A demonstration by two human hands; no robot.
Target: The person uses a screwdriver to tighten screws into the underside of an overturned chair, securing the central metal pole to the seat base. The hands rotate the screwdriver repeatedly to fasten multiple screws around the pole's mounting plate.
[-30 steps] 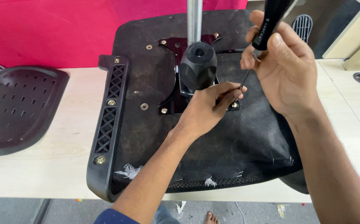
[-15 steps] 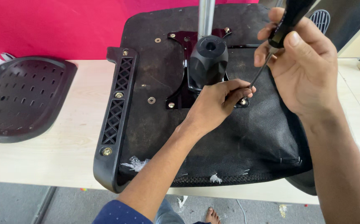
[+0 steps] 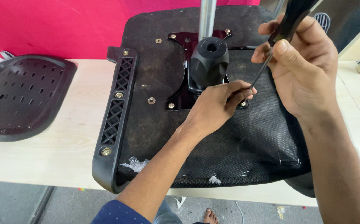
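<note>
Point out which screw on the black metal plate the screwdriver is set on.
The plate's near-right corner screw, beside the left hand's fingertips. The screwdriver in the right hand slants down to it; the other corner screws stand untouched.

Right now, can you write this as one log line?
right hand: grips screwdriver | left hand: steadies its tip at the bracket | under them: upturned chair seat on table

black hub (image 3: 209, 62) and pole (image 3: 207, 18) block centre, left seat underside (image 3: 155, 120) open
</note>
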